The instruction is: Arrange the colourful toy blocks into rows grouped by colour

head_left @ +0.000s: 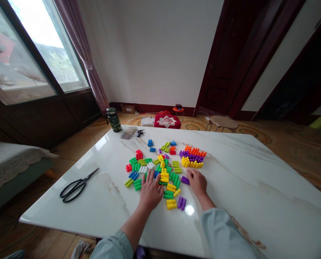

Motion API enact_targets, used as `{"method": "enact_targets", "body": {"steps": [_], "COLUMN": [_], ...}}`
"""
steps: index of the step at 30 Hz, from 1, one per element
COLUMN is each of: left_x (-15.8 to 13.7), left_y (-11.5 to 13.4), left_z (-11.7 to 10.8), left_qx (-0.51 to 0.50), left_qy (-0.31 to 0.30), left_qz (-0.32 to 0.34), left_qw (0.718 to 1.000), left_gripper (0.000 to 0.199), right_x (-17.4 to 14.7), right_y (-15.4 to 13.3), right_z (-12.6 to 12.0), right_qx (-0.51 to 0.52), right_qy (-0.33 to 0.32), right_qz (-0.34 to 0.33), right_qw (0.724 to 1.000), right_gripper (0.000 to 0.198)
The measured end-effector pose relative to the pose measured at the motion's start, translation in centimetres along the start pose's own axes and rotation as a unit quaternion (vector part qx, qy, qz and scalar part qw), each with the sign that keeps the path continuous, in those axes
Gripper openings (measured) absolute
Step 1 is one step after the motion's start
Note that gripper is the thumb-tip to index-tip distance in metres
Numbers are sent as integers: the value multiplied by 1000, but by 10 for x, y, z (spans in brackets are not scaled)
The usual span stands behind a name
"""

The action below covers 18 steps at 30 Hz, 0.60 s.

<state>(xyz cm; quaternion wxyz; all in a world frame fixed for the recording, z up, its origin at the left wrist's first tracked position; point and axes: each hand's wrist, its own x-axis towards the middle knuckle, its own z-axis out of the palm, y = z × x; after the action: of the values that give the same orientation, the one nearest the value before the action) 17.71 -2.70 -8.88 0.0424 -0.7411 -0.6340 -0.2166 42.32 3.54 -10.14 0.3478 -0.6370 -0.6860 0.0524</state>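
Observation:
Colourful plastic building blocks lie spread over the white marble-look table (107, 212). My left hand (151, 190) rests among them with fingers spread, touching the pile beside yellow blocks (164, 177) and green blocks (137, 184). My right hand (197, 182) is closed, its fingertips drawn together; whatever they may hold is hidden. Just left of it lies a purple block (185, 180). Beyond it stand blocks joined in colour rows: yellow (192, 164), purple (192, 157) and orange (196, 150). White blocks (143, 169) sit in the middle of the pile.
Black-handled scissors (77, 185) lie at the left of the table. A camouflage-patterned bottle (113, 119) stands at the far left corner, near a blurred-out item (128, 132) and a small black tool (140, 133). A stool (223, 122) stands beyond the far edge.

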Motion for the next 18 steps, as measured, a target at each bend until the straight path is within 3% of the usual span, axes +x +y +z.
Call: {"method": "enact_targets", "body": {"steps": [18], "left_x": [0], "left_y": [-1], "left_z": [2], "left_qx": [-4], "left_qy": [1], "left_qz": [0], "left_qw": [1000], "left_gripper": [47], "right_x": [0], "right_y": [-2], "right_z": [-2], "right_qx": [6], "right_qy": [-1], "right_qz": [9], "right_qw": [1000], "right_gripper": [33]}}
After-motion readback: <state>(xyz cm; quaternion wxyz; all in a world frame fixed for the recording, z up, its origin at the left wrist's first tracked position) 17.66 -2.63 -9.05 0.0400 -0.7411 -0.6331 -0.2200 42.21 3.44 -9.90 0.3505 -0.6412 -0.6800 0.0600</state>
